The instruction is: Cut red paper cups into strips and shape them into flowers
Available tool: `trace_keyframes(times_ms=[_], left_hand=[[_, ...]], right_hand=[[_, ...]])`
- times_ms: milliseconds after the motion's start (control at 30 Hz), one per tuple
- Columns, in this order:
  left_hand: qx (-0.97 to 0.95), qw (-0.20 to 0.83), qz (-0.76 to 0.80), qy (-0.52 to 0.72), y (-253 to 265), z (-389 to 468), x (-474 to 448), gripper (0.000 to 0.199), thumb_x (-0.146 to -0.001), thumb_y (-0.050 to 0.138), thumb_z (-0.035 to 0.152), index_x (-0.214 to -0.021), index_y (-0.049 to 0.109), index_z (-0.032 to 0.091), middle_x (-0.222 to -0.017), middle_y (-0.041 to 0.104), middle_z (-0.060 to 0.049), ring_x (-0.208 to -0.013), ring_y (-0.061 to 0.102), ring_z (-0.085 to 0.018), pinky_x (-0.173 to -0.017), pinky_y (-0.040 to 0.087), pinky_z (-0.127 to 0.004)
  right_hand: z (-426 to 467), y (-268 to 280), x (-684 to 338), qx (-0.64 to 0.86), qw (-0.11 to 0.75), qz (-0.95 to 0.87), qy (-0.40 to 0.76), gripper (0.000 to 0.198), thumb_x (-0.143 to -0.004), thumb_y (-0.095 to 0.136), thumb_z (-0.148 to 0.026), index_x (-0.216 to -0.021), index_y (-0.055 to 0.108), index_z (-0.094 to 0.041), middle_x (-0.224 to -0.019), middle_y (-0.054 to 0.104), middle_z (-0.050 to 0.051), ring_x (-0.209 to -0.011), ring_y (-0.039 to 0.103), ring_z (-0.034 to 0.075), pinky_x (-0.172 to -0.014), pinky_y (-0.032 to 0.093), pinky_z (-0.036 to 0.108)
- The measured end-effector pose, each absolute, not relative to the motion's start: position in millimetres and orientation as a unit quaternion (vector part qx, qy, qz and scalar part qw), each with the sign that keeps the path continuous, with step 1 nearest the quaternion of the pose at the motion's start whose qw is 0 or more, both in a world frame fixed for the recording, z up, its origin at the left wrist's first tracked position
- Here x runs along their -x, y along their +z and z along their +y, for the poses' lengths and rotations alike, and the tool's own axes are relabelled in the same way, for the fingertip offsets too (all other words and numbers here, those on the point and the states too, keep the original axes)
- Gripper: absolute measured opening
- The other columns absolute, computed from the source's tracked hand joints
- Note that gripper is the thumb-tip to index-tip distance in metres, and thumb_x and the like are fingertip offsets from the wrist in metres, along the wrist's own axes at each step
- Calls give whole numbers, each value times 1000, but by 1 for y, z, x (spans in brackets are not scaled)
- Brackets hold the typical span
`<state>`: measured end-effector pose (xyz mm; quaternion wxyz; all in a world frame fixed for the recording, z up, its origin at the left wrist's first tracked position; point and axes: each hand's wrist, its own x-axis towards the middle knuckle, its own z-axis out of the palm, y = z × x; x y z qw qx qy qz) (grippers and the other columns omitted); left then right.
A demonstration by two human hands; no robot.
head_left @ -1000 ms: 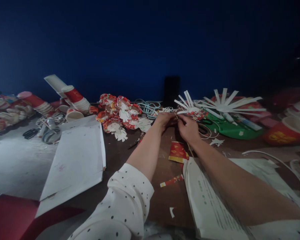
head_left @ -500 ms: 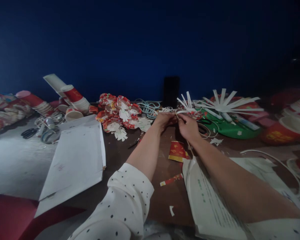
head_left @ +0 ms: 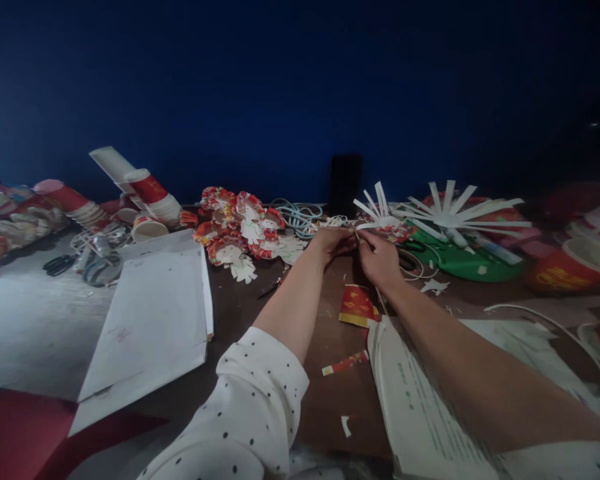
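My left hand (head_left: 336,241) and my right hand (head_left: 381,259) meet over the far middle of the brown table, fingertips pinched close together. A thin light-brown stick (head_left: 381,300) passes under my right palm and comes up between the fingers. From the pinch a narrow white paper strip (head_left: 371,226) curves away to the right, beside a paper cup cut into splayed white strips (head_left: 380,203). The fingers of my left hand are closed at the strip's end, partly hidden from view. Below lies a red and gold cut piece of paper cup (head_left: 357,305).
Red decorated paper figures (head_left: 240,227) stand left of my hands. A second splayed cup (head_left: 447,217) rests by a green sheet (head_left: 485,263) at right. White cardboard (head_left: 150,313), stacked cups (head_left: 153,193), a printed white bag (head_left: 425,400) and dark scissors (head_left: 59,265) surround the work area.
My hands stay pinched at nearly the same spot, with slight finger movement. The whole view has shifted by a few pixels.
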<state>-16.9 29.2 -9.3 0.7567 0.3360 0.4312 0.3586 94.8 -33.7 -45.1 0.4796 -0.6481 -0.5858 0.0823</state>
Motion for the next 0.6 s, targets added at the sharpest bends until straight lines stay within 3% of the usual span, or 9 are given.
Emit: trace_keyframes(times_ms=[267,600], left_hand=[[-356,737,453,352,-7,28,15,24,-82,63,5,-60,60,14,-56,58,1,-52,55,-7,-70,51,-22],[-372,698,485,373,-19,38,3,22,-78,64,7,-59,57,15,-52,54,2,-51,53,-9,-65,51,-24]], right_hand=[[-36,-47,-94,640,463,-610,63,39,-85,51,-31,-114,73,-16,-115,74,14,-109,69,31,-98,51,49],[-37,-48,-90,638,456,-619,43,41,-84,49,-24,-117,71,-16,-117,74,13,-111,67,31,-101,49,47]])
